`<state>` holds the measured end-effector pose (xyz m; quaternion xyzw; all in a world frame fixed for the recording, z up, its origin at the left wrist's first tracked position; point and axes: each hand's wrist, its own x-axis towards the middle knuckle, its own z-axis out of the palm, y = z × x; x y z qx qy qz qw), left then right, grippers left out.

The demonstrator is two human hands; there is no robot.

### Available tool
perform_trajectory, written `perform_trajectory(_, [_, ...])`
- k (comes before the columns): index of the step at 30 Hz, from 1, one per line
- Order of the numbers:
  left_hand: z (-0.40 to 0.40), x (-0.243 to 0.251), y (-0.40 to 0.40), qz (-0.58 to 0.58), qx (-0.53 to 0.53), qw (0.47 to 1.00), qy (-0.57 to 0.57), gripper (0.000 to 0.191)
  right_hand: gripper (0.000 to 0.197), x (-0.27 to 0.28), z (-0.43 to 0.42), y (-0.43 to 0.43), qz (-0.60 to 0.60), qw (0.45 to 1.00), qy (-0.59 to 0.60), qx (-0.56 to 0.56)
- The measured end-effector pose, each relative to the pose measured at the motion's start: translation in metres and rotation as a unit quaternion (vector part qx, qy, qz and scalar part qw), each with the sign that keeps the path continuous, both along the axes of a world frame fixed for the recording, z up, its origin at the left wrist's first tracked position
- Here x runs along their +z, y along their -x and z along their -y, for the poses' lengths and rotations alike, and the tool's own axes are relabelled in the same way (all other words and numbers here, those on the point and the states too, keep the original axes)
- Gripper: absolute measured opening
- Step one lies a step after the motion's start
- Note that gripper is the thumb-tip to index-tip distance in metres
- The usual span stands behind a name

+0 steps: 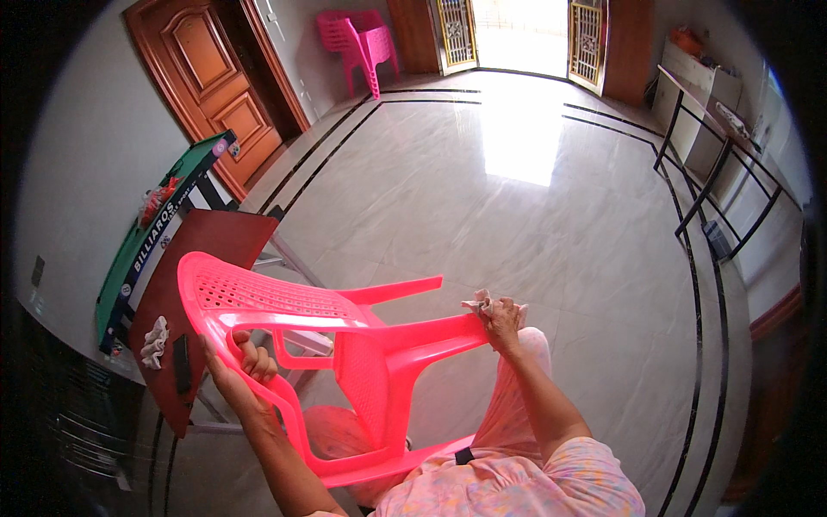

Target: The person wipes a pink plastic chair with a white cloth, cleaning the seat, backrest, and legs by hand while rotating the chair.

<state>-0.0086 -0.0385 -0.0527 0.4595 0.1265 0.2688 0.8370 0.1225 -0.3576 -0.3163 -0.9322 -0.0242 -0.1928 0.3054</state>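
Observation:
A bright pink plastic armchair [368,381] lies tipped across my lap, with its perforated backrest [271,294] towards the left and its legs pointing right. My left hand [242,371] grips the frame where backrest and armrest meet, fingers curled through the opening. At the end of one chair leg [439,336], my right hand [502,323] holds a crumpled pale cloth [479,302] against the plastic. Folds of the cloth stick out on both sides of the fingers. My knees, in patterned trousers, are partly hidden behind the chair.
Left of the chair, a dark red folding table [213,242] bears a crumpled white cloth [155,342] and a black phone-like object [183,363]. Behind it leans a toy billiard table [161,226]. Stacked pink chairs [362,42] stand far back; a black-framed table [707,139] is at right.

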Motion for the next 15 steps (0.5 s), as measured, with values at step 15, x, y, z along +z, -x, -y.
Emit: perform_trajectory(15, [-0.007, -0.004, 0.001, -0.003, -0.001, 1.0, -0.001, 0.057, 0.032, 0.085, -0.112, 0.107, 0.057, 0.98, -0.115, 0.152])
